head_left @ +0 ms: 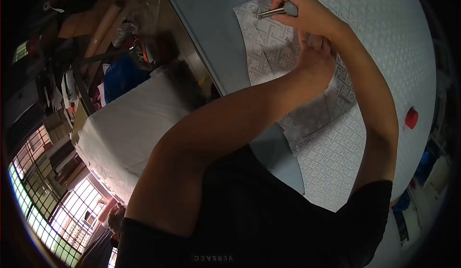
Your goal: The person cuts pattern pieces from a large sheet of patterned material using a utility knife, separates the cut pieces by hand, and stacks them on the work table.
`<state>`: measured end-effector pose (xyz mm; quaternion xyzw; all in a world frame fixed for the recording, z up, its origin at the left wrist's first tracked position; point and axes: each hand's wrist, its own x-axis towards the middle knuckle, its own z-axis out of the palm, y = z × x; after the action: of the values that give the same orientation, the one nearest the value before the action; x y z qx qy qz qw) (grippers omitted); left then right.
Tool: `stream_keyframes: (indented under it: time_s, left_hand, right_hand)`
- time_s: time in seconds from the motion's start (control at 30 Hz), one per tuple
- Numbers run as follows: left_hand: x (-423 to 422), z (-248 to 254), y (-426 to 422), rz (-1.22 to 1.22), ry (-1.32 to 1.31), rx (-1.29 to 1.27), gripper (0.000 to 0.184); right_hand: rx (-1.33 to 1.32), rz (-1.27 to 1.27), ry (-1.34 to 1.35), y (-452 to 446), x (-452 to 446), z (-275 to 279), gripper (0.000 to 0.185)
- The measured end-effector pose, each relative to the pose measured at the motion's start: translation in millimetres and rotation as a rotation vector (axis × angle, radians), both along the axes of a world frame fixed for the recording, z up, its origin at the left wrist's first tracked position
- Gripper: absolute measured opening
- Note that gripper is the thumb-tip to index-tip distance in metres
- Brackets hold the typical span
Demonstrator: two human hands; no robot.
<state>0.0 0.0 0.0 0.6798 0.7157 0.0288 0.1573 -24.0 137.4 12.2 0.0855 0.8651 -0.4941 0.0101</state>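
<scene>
The person's right hand (pixel 307 13) is closed in a narrow grip around a slim metal tool with a rounded grey end (pixel 277 11). The tool's thin end points toward the left edge of the view, over a pale silver-grey fabric with a raised geometric pattern (pixel 331 160). Whether its tip touches the fabric cannot be told.

The left hand (pixel 316 61) is just beside the right one, nearer the person's body, and lies over the same fabric with its fingers bent and reaching toward the right wrist. Part of it is hidden by the right arm, so whether it pinches anything cannot be told.

The fabric lies spread on a flat grey-blue counter (pixel 211 33), its uneven near-left edge leaving a strip of the surface bare. Around and beneath the hands, the fabric looks darker and is crossed by thin dark lines. A small rounded red object (pixel 411 118) rests on the fabric's right side, well apart from both hands.

Left of the counter stands a bulky block under a white covering (pixel 134 124), with a crumpled blue plastic bag (pixel 124 78) by its far side. A long brown tube (pixel 103 30) leans among mixed materials beyond. At the lower left, another person (pixel 106 239) is partly visible near barred windows (pixel 79 210).
</scene>
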Motion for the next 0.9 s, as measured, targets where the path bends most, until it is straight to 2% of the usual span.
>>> stream_keyframes:
  time_s: [0.07,0.1,0.17,0.2,0.27,0.4,0.47,0.6,0.67,0.77,0.8,0.87,0.9]
  left_hand:
    - [7.2,-3.1,-6.0,-0.025,0.099,0.199,0.067]
    - [6.5,2.8,-17.0,-0.023,0.110,0.216,0.067]
    - [4.1,11.7,-39.2,-0.048,-0.089,0.014,0.063]
    - [1.7,15.4,-49.7,-0.047,-0.092,0.014,0.063]
    - [-5.6,18.6,-68.4,0.127,-0.061,-0.001,0.061]
    - [-19.5,18.8,-84.8,0.144,0.093,0.083,0.062]
    - [-22.8,20.1,-85.5,0.144,0.161,-0.027,0.069]
    - [-22.3,5.5,-89.9,0.131,0.242,-0.014,0.079]
    - [-25.5,8.5,-90.4,0.097,0.143,-0.027,0.059]
    - [-24.0,3.7,-87.5,0.094,0.170,-0.045,0.056]
    - [-23.6,1.8,-87.8,0.094,0.168,-0.048,0.056]
    - [-22.9,-2.0,-89.0,0.076,0.246,0.008,0.087]
    - [-23.4,-0.9,-88.2,0.074,0.246,0.004,0.087]
  right_hand:
    - [0.065,0.059,0.136,4.7,6.0,-3.4,0.023]
    - [0.083,0.063,0.145,-1.6,5.7,5.1,0.023]
    - [0.107,0.138,0.016,-8.9,11.7,12.9,0.019]
    - [0.107,0.140,0.013,-11.6,13.5,13.6,0.019]
    - [0.154,0.214,0.077,-16.7,15.6,14.0,0.017]
    - [0.239,0.244,0.060,-25.7,13.2,17.3,0.017]
    - [0.240,0.264,0.034,-27.7,11.2,20.5,0.017]
    - [0.262,0.283,0.081,-26.6,8.8,11.0,0.017]
    - [0.304,0.310,0.106,-26.3,7.4,10.7,0.017]
    - [0.318,0.325,0.083,-29.0,4.4,14.6,0.018]
    - [0.315,0.326,0.082,-30.6,3.2,15.7,0.018]
    - [0.381,0.328,0.063,-33.9,0.7,15.9,0.019]
    - [0.376,0.327,0.063,-33.3,-1.4,13.2,0.019]
